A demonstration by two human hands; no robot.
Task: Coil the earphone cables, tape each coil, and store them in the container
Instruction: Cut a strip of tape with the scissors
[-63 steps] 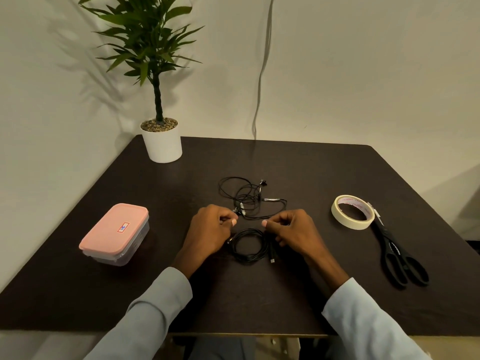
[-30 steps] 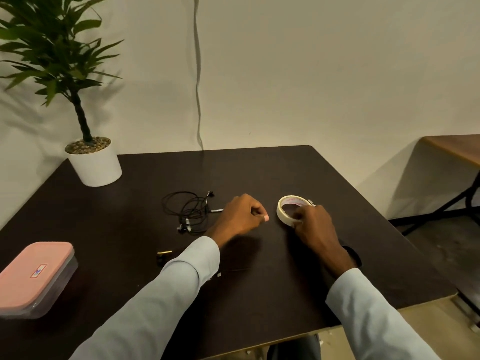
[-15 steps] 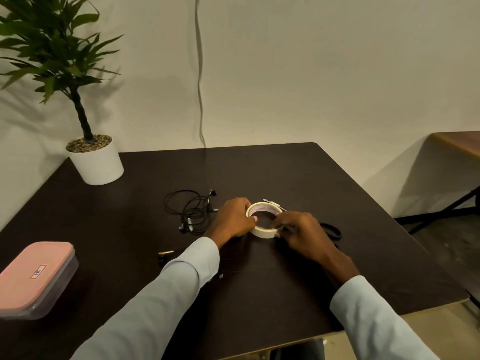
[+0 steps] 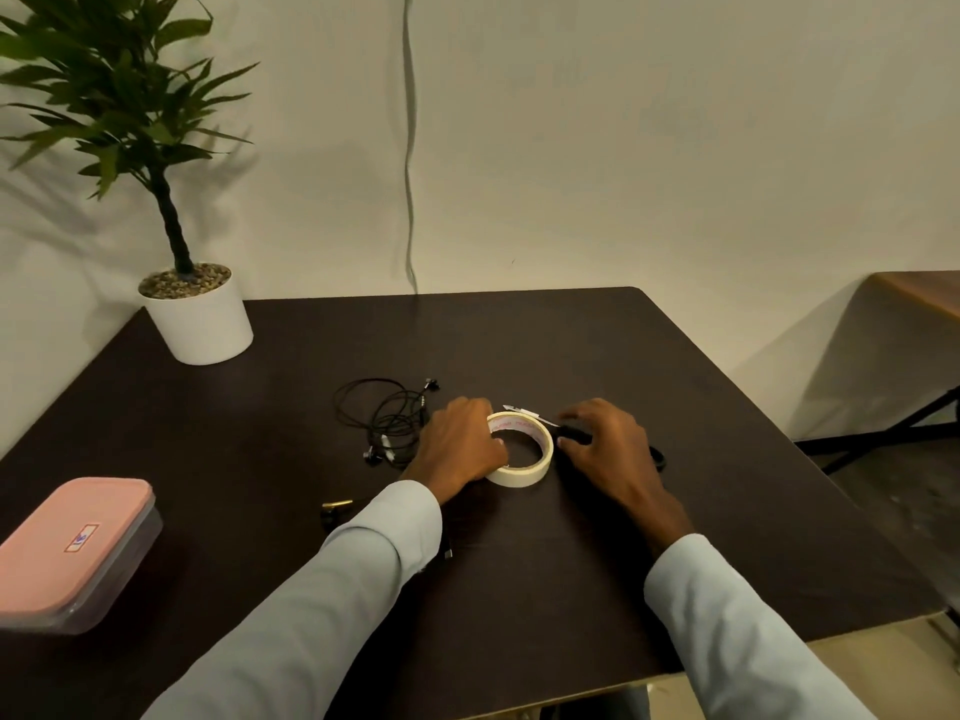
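Note:
My left hand (image 4: 457, 449) grips the left side of the cream tape roll (image 4: 527, 474), which lies flat on the dark table (image 4: 649, 366). Just right of the roll, my right hand (image 4: 608, 449) curls over the black scissors (image 4: 658, 456), thumb and fingers around the handle; the blade tip pokes out behind the roll. A loose tangle of black earphones (image 4: 384, 418) lies left of my left hand. A second earphone cable is mostly hidden under my left sleeve, with only its gold plug (image 4: 335, 506) showing. The pink-lidded container (image 4: 72, 543) sits shut at the near left.
A potted plant in a white pot (image 4: 200, 324) stands at the table's back left corner. A grey cable hangs down the wall behind. The table's right edge drops off to the floor, where another table's legs (image 4: 883, 433) stand.
My view swung right. Both hands left the coiled cable and went to the tape roll. The roll was pulled left; now my right hand has shifted from the roll to the scissors.

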